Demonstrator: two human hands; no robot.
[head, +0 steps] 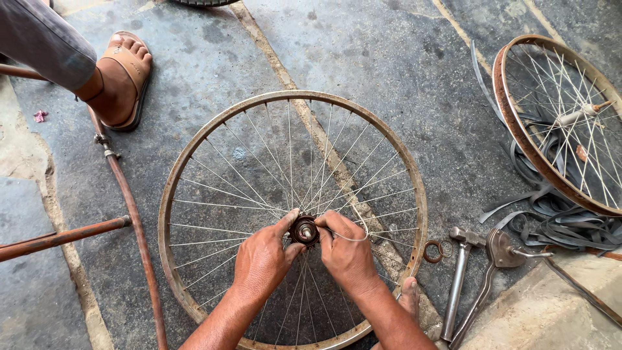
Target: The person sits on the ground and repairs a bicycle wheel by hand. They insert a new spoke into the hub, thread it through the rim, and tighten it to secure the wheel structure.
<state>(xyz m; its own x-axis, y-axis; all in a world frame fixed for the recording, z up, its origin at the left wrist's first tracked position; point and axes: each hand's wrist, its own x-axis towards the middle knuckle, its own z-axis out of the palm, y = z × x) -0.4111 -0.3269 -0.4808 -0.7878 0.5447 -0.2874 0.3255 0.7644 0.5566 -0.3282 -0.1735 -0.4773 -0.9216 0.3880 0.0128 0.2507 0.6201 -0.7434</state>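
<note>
both hands (pixel 304 256) on wheel hub (pixel 304 231)

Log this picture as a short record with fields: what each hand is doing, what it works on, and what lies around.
left hand: thumb and fingers on the hub
right hand: grips the hub from the other side, a loose spoke curving by it
wheel rim: flat on the stone floor, spoked
tools: hammer, pliers, small ring
second wheel: at right, on rubber strips
another person's sandalled foot: upper left

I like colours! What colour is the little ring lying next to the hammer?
The ring is rusty reddish-brown, seen best in the head view.
</note>
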